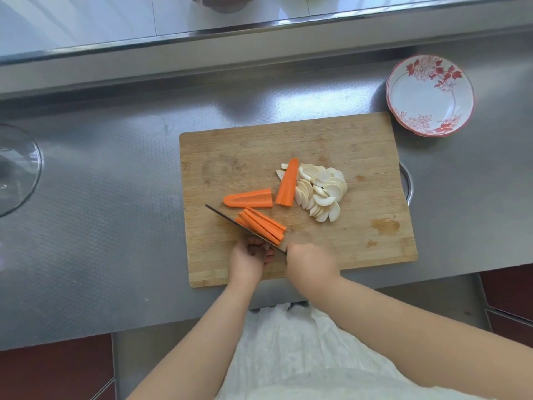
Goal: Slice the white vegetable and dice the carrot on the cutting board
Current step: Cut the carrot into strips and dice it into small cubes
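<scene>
**Carrot strips under the knife, white slices already heaped**

Embossed stainless-steel counter [101, 197] fills the view, with a raised steel ledge behind it and dark red floor tiles showing below its near edge. On it lies the rectangular bamboo cutting board [331, 140], the landmark for everything else. Just off the board's far right corner sits a white bowl with red flower print [429, 95], likely waiting for cut pieces; well off to the board's left is a clear glass lid [17, 168].

Right of the board's centre, the white vegetable slices [320, 192] are pushed aside in a heap, so slicing looks done. Two tapered orange carrot halves [249, 199] lie near the centre, one leaning on the heap. Toward the near edge, orange carrot strips [264, 226] are stacked together for cross-cutting.

The right hand [310, 264] grips the handle of a dark-bladed knife [230, 223], whose blade lies alongside the strips. The left hand [249, 258] has curled fingers beside the blade; whether it touches the strips I cannot tell.
</scene>
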`<state>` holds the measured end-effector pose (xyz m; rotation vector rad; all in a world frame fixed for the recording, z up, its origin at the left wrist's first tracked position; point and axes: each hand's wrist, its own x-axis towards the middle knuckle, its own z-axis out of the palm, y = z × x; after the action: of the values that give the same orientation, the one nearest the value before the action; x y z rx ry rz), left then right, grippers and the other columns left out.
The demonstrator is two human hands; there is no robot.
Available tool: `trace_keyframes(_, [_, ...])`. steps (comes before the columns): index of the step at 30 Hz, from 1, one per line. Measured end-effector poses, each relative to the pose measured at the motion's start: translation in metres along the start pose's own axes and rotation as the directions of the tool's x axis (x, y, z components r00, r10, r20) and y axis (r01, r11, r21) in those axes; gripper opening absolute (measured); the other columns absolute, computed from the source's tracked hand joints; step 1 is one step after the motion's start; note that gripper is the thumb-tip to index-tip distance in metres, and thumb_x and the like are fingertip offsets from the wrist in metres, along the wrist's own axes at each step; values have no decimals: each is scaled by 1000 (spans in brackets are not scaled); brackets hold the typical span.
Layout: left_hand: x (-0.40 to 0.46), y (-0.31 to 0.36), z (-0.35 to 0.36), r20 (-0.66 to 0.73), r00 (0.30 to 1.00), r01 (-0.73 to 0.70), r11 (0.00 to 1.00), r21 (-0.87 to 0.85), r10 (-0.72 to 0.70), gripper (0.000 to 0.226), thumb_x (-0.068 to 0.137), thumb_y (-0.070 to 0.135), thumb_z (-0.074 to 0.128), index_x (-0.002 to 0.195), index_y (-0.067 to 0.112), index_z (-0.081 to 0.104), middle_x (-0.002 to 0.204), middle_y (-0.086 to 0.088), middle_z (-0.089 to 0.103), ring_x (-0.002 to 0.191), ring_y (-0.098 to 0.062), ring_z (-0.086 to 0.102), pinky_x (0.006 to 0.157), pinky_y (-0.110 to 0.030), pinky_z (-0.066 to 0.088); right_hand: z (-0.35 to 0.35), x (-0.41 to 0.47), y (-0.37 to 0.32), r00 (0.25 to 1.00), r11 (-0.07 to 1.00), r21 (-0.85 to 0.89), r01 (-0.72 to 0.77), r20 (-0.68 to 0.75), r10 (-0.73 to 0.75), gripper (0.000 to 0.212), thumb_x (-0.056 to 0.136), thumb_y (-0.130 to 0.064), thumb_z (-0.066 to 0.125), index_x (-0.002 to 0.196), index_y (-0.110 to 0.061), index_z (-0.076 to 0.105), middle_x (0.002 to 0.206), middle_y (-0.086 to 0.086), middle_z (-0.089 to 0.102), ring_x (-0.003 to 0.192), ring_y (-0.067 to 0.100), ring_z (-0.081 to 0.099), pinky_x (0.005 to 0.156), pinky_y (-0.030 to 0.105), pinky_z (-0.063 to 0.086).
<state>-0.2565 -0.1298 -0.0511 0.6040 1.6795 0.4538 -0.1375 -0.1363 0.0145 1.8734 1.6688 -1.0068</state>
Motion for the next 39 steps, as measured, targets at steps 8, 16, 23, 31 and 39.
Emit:
trace_keyframes(8, [1, 1, 0, 10, 999, 40, 998, -49, -39, 3, 94, 6, 57, 91, 6, 57, 82, -9, 70, 66, -15, 69, 59, -23, 54, -4, 7, 5, 999, 996, 79, -36, 8, 35, 22, 90, -4, 41, 103, -13, 58, 98, 7, 63, 86, 27, 60, 63, 31, 41])
trace_keyframes(16, [7, 4, -2, 48, 997, 67, 998, -19, -66, 13, 92, 13, 62, 81, 10, 57, 71, -4, 72, 63, -13, 70, 78, -37, 57, -11, 19, 12, 999, 991, 127, -33, -7, 34, 20, 95, -27, 49, 106, -15, 61, 97, 5, 64, 86, 27, 60, 64, 30, 42])
trace_keyframes(23, [6, 15, -5, 79, 988, 129, 991, 32, -131, 11, 94, 15, 59, 84, 11, 56, 78, -5, 70, 69, -17, 68, 69, -30, 54, -19, 14, 10, 995, 998, 60, 8, -100, -2, 27, 96, -34, 46, 103, -12, 61, 93, 6, 62, 80, 26, 58, 61, 29, 41])
trace_keyframes(31, [3, 11, -26, 98, 990, -122, 948, 293, 97, 10, 95, 25, 57, 87, 19, 60, 85, 1, 71, 73, -11, 66, 67, -29, 53, -20, 11, 19, 992, 983, 185, -2, -125, 26, 30, 96, -38, 46, 102, -14, 63, 85, 4, 62, 81, 26, 62, 62, 31, 46])
trace_keyframes(39, [31, 5, -64, 461, 476, -682, -17, 731, 749, 42, 85, 44, 48, 120, 21, 50, 111, -4, 59, 97, -23, 49, 76, -37, 49, 7, 4, 41, 858, 992, 102, 69, -514, -7, 20, 95, -32, 50, 106, -25, 65, 85, -2, 68, 76, 24, 64, 56, 32, 48])
